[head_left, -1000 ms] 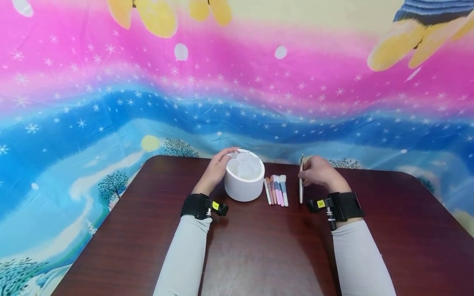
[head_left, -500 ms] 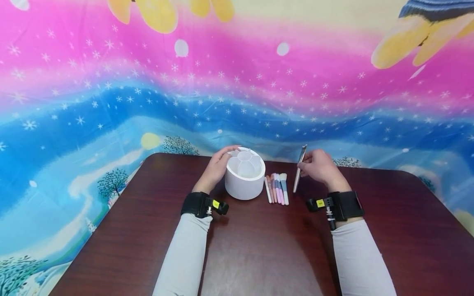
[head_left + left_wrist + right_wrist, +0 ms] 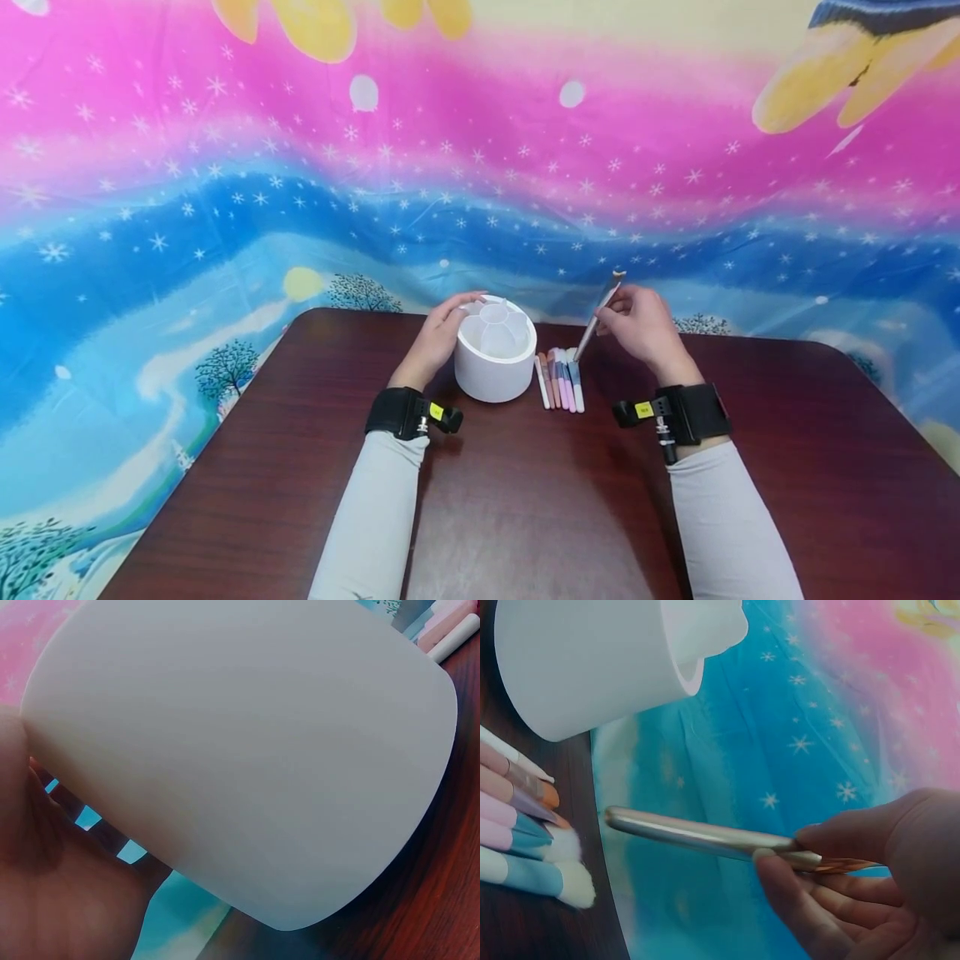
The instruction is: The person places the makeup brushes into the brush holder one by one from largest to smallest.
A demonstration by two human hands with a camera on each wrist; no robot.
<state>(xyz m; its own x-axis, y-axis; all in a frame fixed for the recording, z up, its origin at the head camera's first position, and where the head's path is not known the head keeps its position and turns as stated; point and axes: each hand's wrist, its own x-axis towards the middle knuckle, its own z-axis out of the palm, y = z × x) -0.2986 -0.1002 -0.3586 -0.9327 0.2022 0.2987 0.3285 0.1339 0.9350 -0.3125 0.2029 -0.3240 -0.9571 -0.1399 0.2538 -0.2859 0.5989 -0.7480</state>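
On the table stands a white round organizer (image 3: 495, 375) with a translucent petal-shaped divider inside. My left hand (image 3: 435, 342) grips it from the left side, fingers round the far rim; its plain wall (image 3: 247, 757) fills most of the left wrist view. Between thumb and fingers, my right hand (image 3: 641, 325) pinches a makeup brush (image 3: 697, 834) with a shiny metallic handle. The brush is tilted, bristles up and handle end down to the left, above the row of brushes. Several makeup brushes (image 3: 561, 383) in white, pink, brown and blue lie side by side, right of the organizer.
The dark red-brown table (image 3: 510, 500) ends at a hanging backdrop (image 3: 480, 183) patterned with snowflakes. Each wrist wears a black strap with a small camera, the right camera (image 3: 633, 411) standing out toward the middle.
My right hand has lifted the brush and brought it slightly left, tilting it from upright so the handle end points down left. My left hand stays on the organizer.
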